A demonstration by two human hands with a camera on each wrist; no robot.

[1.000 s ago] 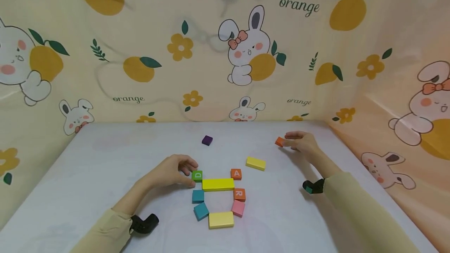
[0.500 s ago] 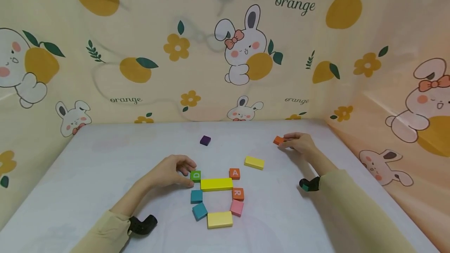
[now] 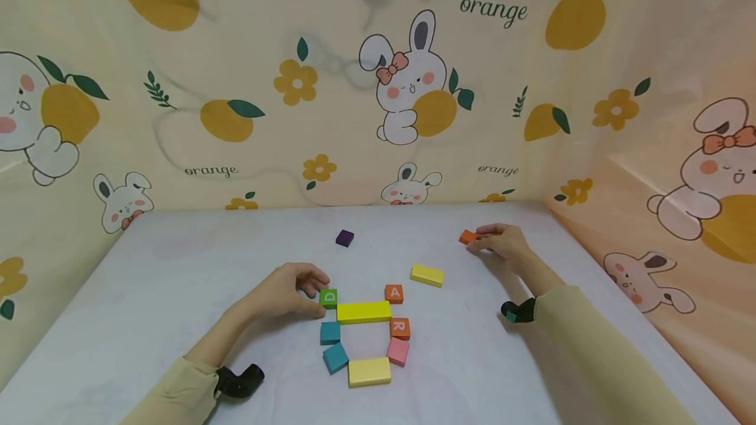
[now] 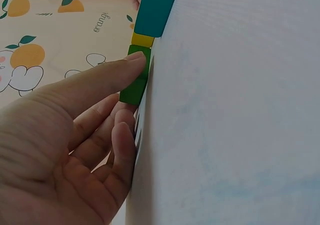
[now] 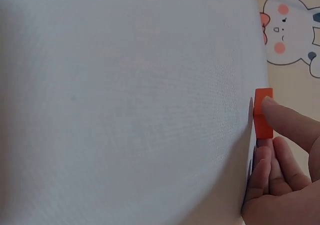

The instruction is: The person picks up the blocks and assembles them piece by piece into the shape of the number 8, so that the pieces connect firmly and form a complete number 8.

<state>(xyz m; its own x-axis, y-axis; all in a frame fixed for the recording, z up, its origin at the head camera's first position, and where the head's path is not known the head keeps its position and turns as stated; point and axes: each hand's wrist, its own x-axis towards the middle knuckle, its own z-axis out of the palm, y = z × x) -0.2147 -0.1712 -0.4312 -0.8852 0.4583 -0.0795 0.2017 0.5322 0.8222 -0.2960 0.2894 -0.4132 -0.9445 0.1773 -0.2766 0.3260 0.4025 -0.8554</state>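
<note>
A pale yellow block (image 3: 369,373) is lying nearest; the near teal block (image 3: 335,358) and the pink block (image 3: 398,351) are slanting out from its ends, seemingly so that corners meet; the far teal block (image 3: 330,333) and the R block (image 3: 399,328) are continuing the two sides; a yellow bar (image 3: 363,312) is bridging them. At the bar's left end the left hand (image 3: 286,290) is pinching the green block (image 3: 328,299), thumb against its near face, fingers curling behind, probably to square it; the A block (image 3: 394,294) is sitting as its counterpart opposite; the white table (image 3: 177,248) is giving this hand room leftward, while the bar is crowding the block's right side. Farther off, a loose yellow block (image 3: 427,275) is lying askew; the right hand (image 3: 506,242) is pinching the orange block (image 3: 466,237), apparently at table level, near the back edge; the purple block (image 3: 345,238) is lying well to the left, leaving a wide lane between; the backdrop (image 3: 348,149) is limiting reach beyond.
</note>
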